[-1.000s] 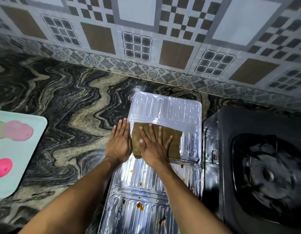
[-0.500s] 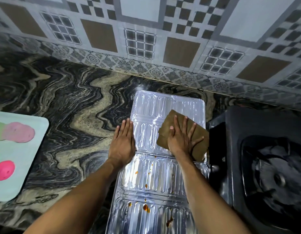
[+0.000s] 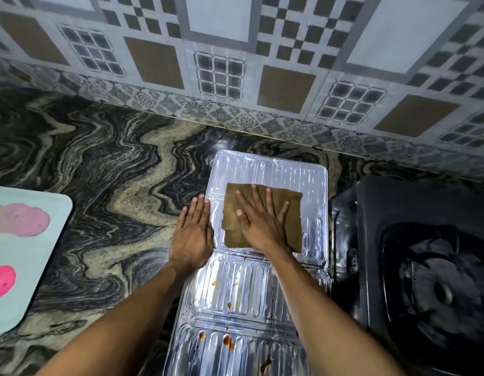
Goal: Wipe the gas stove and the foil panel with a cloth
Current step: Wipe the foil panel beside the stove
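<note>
Foil panel (image 3: 265,299): thin embossed metal foil, ribbed, bright and highly reflective, with orange-brown greasy spots on the near sections. Cloth (image 3: 292,215): brown woven fabric, matt, flat, edges slightly ragged. Tabletop (image 3: 105,191): polished stone, glossy, with wavy black, grey and beige veining. Stove (image 3: 425,267): black, smooth, semi-gloss with soft highlights. Wall (image 3: 235,50): glazed patterned tiles, smooth, low sheen. Tray (image 3: 24,267): pale, smooth, matt; looks like plastic.

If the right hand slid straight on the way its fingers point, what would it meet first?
The right hand would likely run off the cloth onto bare foil panel, then marble counter, then the tiled wall.
</note>
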